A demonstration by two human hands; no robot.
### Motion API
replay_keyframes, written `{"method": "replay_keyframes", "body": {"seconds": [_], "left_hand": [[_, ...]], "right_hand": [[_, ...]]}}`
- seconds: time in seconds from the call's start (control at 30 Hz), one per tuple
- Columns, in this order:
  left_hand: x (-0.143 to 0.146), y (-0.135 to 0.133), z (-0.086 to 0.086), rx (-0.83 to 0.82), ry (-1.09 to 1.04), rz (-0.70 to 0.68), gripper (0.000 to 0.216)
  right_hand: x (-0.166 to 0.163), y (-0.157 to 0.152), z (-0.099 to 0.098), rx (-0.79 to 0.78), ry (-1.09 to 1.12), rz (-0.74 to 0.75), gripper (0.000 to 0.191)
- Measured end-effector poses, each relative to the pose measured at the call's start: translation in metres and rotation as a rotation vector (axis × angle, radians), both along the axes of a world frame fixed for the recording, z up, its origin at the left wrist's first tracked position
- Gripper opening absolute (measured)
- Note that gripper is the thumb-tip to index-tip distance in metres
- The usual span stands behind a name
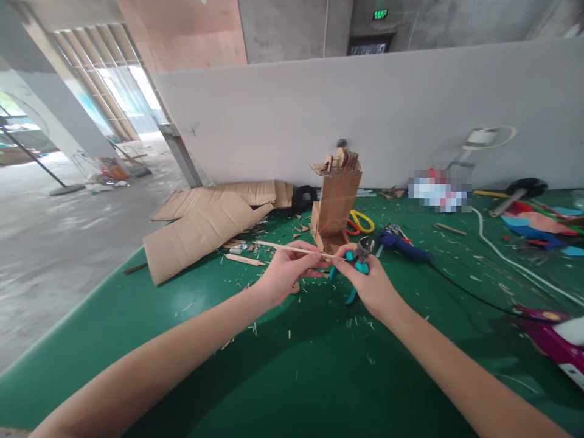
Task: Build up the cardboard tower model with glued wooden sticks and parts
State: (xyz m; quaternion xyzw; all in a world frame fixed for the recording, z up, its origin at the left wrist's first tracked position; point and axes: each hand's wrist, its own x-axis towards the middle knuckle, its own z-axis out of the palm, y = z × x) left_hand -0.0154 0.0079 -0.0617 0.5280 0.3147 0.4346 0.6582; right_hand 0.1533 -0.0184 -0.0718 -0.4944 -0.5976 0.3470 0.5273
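My left hand [292, 272] is closed on a thin pale wooden stick [274, 245], which runs sideways in front of me. The stick's right end reaches the fingertips of my right hand [367, 280]. That hand also wraps round a pair of diagonal cutters [362, 258] with teal handles, its jaws pointing up and right. Just behind both hands stands an upright cardboard model [340, 198], with layered cardboard pieces on top and a red line down its front. Part of its base is hidden by my hands.
Cardboard sheets [201, 240] lie at left. Yellow-handled scissors [362, 221] and a blue glue gun [404, 244] with a black cord are right of the model. A magenta device [554, 340] sits far right. Wood scraps litter the green table [219, 389]; a white partition [283, 121] rises behind.
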Motion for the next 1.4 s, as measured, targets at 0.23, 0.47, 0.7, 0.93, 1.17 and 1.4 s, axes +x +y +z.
{"method": "replay_keyframes", "body": {"seconds": [0.23,0.47,0.7,0.93,1.17,1.4], "left_hand": [[-0.037,0.043,0.014,0.485,0.169,0.332,0.025],[-0.061,0.032,0.068,1.262,1.134,0.102,0.04],[-0.024,0.011,0.029,0.989,1.172,-0.234,0.028],[-0.031,0.018,0.028,0.941,0.873,0.077,0.022],[-0.025,0.005,0.028,0.978,0.876,0.003,0.019],[-0.021,0.002,0.024,0.992,0.908,0.051,0.018]], "right_hand": [[0.019,0.011,-0.002,-0.033,0.043,-0.068,0.015],[0.022,0.011,0.004,0.028,-0.154,-0.034,0.014],[0.018,0.006,0.01,0.07,-0.18,0.024,0.01],[0.019,0.006,0.009,0.043,-0.208,0.077,0.01],[0.007,-0.004,0.007,0.032,-0.356,0.089,0.014],[0.003,-0.005,0.004,0.065,-0.347,0.084,0.015]]}}
